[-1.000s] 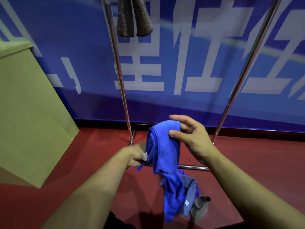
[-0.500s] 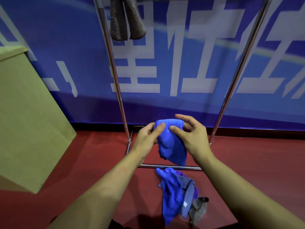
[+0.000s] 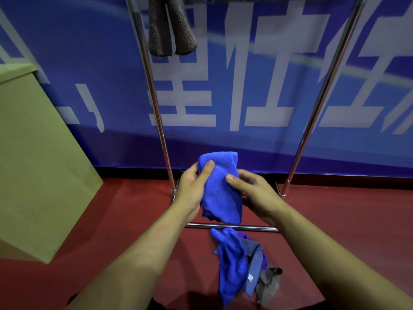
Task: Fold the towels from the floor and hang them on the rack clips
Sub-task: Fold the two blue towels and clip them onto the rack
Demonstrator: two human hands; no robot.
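Towel folded small, bright blue (image 3: pixel 220 189), is sitting between my two hands, lifted above the red floor (image 3: pixel 335 215) in front of the rack's low crossbar (image 3: pixel 232 227). My left hand (image 3: pixel 192 191) is gripping its left edge, thumb lying across the front of the cloth and the other fingers curled behind it. My right hand (image 3: pixel 257 191) is pinching the right edge, thumb on the front face, remaining fingers bent round the back where I cannot see them.

Just below, on the near side of the crossbar, the pile of towels (image 3: pixel 243 262) is lying crumpled on the floor: another blue one on the left, a grey-blue one with a small white tag (image 3: pixel 250 277) beside it, a bit of purple, and a grey-brown one on the right. The tag is too small for me to read.

The rack (image 3: pixel 156 104) is standing ahead of me, its two shiny metal poles rising from the floor at left and right. A brown fuzzy towel (image 3: pixel 171 30) is hanging near the left pole at the top edge of view; what holds it is out of sight.

Behind the rack a blue banner (image 3: pixel 67 52) with large white characters is covering the far wall; the characters are cut off and I cannot read them. A tan cardboard box (image 3: pixel 35 157) is standing at the left.
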